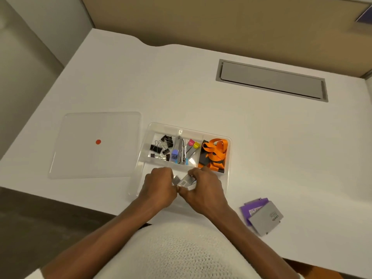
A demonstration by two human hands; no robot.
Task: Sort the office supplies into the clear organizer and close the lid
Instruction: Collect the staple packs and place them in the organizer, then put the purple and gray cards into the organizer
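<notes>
Clear glossy plastic organizer [228, 158]; matt white desk [181, 87].

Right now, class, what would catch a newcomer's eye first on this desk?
The orange ribbon bunched in the right-hand compartment of the clear tray. Next, the left hand and right hand, meeting over small grey boxes at the tray's near side. Then the red dot on the lid lying to the left.

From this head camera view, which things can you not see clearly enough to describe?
- Small grey boxes: head view, mostly covered by the left hand and right hand; their number and barcode label are unreadable.
- Front compartment of the clear organizer: both hands hide its contents.
- Purple box: the grey box lies over it; the print is too small.
- Binder clips: tangled, count unclear.
</notes>
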